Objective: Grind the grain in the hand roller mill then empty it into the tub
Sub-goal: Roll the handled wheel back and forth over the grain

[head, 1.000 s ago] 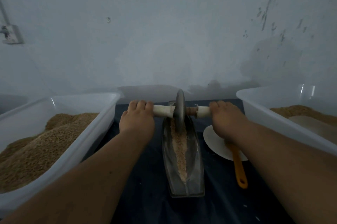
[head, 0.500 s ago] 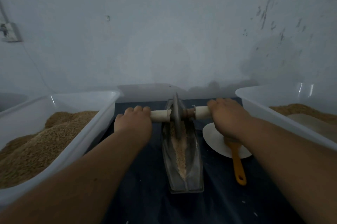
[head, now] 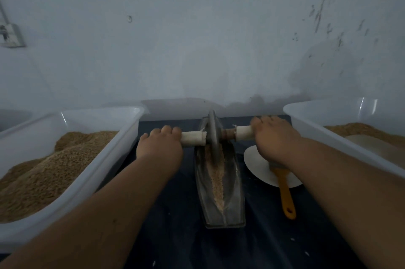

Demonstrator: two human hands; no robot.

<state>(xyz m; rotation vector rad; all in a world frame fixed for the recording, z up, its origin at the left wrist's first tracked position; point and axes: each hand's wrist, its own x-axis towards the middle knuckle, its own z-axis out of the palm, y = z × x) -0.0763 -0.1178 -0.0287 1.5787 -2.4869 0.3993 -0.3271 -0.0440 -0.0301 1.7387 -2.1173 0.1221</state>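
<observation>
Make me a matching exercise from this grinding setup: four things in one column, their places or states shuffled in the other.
Column one
1. grinding wheel
2. orange-handled brush
3. left tub
4. left hand

Column two
A. rests partly on the white plate
B. heaped with grain
C. stands in the metal trough
D. grips the wrapped handle

Pairs: 1-C, 2-A, 3-B, 4-D.

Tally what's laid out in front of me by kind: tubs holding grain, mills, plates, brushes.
Tubs holding grain: 2, left tub and right tub
Roller mill: 1
White plate: 1
Orange-handled brush: 1
Total: 5
</observation>
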